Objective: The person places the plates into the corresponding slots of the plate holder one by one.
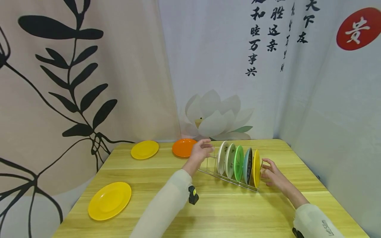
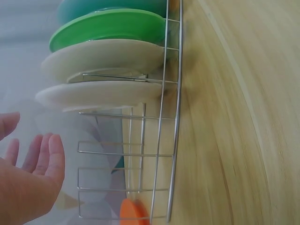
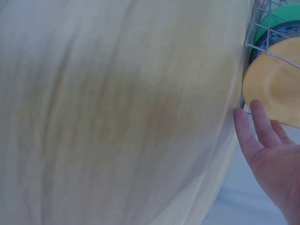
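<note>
Rack [image 1: 227, 180] of bent wire stands on the bench [image 1: 214, 211] between the two grips. Left grip [image 1: 201, 151]: fingers relaxed and parted, nothing held, poised beside the rack's left end. Right grip [image 1: 272, 174]: fingers extended and spread, nothing held, next to the right end; from where I stand, contact with the end wire cannot be confirmed.

Wire dividers keep five plates on edge. Order, from left grip to right grip: white plate [image 1: 221, 158], second pale plate [image 1: 230, 161], green plate [image 1: 239, 163], blue plate [image 1: 248, 166], upright yellow plate [image 1: 256, 169]. Bare dividers remain nearest the left grip.

Orange plate [image 1: 182, 147] lies just left of the left grip. Two yellow plates, one far [image 1: 145, 149], one near [image 1: 110, 201], lie farther left. All three rest flat, needing no support.

Judged by position, hands bracketing both ends would suit steadying the rack without disturbing its load.
</note>
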A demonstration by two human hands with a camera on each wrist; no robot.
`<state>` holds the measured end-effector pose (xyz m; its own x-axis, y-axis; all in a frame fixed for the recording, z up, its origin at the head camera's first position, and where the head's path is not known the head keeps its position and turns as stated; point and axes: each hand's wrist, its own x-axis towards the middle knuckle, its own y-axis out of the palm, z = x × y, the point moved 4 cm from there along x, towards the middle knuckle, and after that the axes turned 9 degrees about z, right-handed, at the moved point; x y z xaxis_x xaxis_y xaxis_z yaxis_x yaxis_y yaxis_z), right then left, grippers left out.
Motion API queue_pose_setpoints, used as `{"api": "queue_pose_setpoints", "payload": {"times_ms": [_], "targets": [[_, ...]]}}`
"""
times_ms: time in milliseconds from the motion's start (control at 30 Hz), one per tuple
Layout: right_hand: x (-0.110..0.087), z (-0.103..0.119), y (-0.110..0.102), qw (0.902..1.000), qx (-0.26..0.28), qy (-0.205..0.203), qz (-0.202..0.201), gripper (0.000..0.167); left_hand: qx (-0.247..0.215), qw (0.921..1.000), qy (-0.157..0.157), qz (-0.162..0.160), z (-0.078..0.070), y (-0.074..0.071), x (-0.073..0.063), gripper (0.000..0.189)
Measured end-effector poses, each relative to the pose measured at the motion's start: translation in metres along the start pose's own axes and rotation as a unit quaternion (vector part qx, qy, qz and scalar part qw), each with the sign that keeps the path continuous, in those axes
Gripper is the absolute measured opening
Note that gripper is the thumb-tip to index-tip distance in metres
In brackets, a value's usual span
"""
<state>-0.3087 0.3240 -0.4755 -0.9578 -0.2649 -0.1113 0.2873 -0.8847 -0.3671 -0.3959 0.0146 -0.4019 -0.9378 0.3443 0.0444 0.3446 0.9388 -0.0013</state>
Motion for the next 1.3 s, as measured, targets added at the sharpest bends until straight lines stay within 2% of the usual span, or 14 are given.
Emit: {"api": "queue_pose_setpoints", "payload": {"times_ms": [233,400,500,733,1000,1300], "targets": [[-0.002,0.0,-0.001,1.0,-0.001,-0.006,0.0,0.069,-0.006,1.0,0.001,0.001,-0.002,-0.004,0.001,0.04],[-0.002,-0.001,-0.002,1.0,0.001,-0.008,0.0,0.069,-0.008,1.0,0.001,0.0,-0.007,-0.014,0.0,0.041],[-0.002,-0.001,-0.002,0.9999,0.002,-0.011,-0.001,0.069,0.005,1.0,0.0,-0.008,-0.01,-0.023,-0.001,0.04],[-0.001,-0.002,-0.002,1.0,0.001,-0.009,-0.001,0.069,-0.001,0.9993,-0.016,-0.034,-0.01,-0.05,-0.004,0.042],[0.0,-0.004,-0.003,1.0,0.0,-0.006,0.0,0.069,-0.005,0.9987,-0.003,-0.05,-0.006,-0.079,-0.01,0.038],[-0.001,-0.003,-0.002,1.0,0.0,-0.004,-0.001,0.069,0.002,0.9973,-0.037,-0.063,-0.013,-0.11,-0.024,0.044]]}}
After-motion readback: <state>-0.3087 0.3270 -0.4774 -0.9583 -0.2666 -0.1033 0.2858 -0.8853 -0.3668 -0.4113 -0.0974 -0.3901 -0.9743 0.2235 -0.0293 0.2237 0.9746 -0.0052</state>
